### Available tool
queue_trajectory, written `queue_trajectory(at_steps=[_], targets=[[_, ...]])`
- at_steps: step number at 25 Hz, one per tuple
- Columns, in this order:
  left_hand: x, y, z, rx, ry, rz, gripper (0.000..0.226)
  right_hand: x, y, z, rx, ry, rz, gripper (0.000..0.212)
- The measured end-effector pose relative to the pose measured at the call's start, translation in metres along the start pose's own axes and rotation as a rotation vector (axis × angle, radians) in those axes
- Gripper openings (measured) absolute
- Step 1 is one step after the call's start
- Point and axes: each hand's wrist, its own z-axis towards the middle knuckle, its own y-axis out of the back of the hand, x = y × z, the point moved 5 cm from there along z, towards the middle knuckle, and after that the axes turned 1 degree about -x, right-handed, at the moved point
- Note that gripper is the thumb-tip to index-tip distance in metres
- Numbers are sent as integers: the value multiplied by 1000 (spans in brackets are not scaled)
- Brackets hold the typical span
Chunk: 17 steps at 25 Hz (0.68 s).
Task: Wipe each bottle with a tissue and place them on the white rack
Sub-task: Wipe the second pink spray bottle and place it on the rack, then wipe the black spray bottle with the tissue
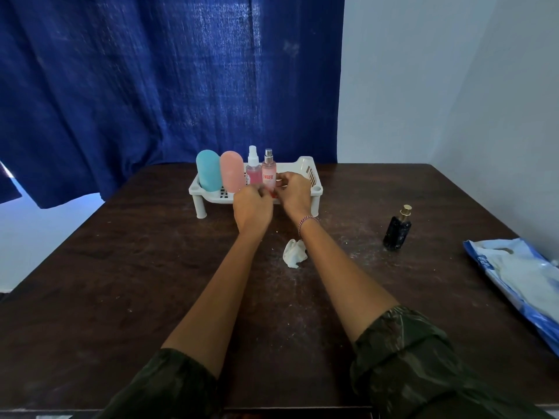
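A white rack (305,167) stands at the far middle of the dark table. In it stand a blue bottle (208,170), a pink bottle (231,171), a clear spray bottle with pink liquid (253,168) and a pink labelled spray bottle (269,170). Both hands meet at the base of the labelled spray bottle. My left hand (252,207) has curled fingers just left of it. My right hand (295,190) pinches its lower part. A crumpled white tissue (294,253) lies on the table between my forearms. A black bottle with a gold cap (397,228) stands apart at the right.
A blue and white plastic packet (520,278) lies at the table's right edge. A dark blue curtain (169,86) hangs behind the table, with a pale wall to its right. White dust specks mark the table top (121,282) near the tissue.
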Motion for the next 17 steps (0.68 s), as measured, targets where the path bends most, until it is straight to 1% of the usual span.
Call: queue_trajectory(at_steps=[6, 9, 11, 14, 17], targets=[[-6, 7, 3, -55, 8, 21, 25, 4, 8, -5, -16, 53, -79, 18], [-18, 14, 0, -100, -46, 7, 24, 9, 26, -12, -59, 89, -90, 28], [-30, 16, -6, -111, -106, -15, 25, 13, 41, -19, -97, 107, -44, 33], [-46, 8, -16, -81, -141, -58, 25, 16, 62, -27, -130, 128, 11, 35], [-62, -6, -33, -32, -149, -81, 27, 12, 87, -38, -152, 152, 7, 29]])
